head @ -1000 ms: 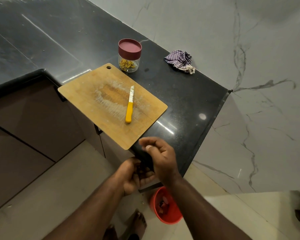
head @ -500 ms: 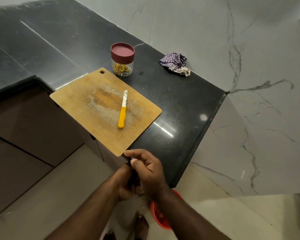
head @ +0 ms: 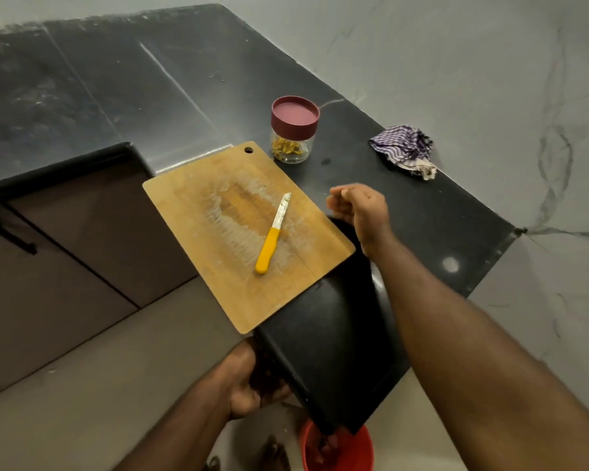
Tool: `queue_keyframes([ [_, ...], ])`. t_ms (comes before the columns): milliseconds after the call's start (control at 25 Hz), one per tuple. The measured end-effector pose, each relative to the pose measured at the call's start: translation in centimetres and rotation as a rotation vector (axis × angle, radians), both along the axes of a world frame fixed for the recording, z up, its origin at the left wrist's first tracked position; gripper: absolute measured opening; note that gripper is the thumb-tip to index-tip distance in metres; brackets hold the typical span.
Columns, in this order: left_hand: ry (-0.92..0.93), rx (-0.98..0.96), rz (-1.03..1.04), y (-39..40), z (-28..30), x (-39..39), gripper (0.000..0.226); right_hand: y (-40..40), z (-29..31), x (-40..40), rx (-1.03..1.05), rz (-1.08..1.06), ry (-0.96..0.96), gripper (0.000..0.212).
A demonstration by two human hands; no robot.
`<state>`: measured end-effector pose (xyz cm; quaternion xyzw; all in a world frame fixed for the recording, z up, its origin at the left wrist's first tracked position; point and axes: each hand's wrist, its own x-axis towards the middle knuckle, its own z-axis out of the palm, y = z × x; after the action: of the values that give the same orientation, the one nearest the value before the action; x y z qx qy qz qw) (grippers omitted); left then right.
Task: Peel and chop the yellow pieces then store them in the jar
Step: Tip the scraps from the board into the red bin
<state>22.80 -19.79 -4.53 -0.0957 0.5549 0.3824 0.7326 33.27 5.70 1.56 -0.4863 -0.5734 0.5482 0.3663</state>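
Observation:
A clear jar [head: 295, 130] with a maroon lid stands on the black counter behind the wooden cutting board [head: 218, 266]; chopped yellow pieces lie in its bottom. A knife with a yellow handle [head: 272, 236] rests on the board. No loose yellow pieces show on the board. My right hand [head: 361, 209] hovers over the counter just right of the board, fingers loosely curled, with nothing visible in it. My left hand [head: 249, 382] is cupped palm-up under the counter's front edge, partly hidden by that edge; dark bits seem to lie in the palm.
A striped cloth [head: 403, 149] lies crumpled at the counter's back right. A red bin [head: 337, 450] with scraps stands on the floor below the counter corner. Brown cabinet doors [head: 65, 260] are at the left. The board overhangs the counter's front edge.
My right hand has left the left hand below the counter edge and risen over the counter beside the board. The left hand stays cupped under the edge. The view has shifted.

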Motion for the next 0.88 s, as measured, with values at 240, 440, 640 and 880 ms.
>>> queue_keyframes([
  [240,-0.010,-0.038,0.088,0.3,-1.1,0.7,0.037,7.0,-1.3,-5.5,0.095,0.136,-0.010,0.021],
  [440,-0.012,-0.015,0.113,0.1,0.0,1.1,0.033,5.1,-2.1,-2.6,0.206,0.297,-0.118,0.025],
  [640,0.042,0.020,0.120,-0.4,1.1,1.6,0.024,-1.9,-2.9,5.1,0.174,0.144,-0.174,0.025],
  [880,0.057,0.050,0.062,-0.5,1.1,1.8,0.029,-18.0,-2.3,3.7,0.136,-0.071,-0.171,0.020],
])
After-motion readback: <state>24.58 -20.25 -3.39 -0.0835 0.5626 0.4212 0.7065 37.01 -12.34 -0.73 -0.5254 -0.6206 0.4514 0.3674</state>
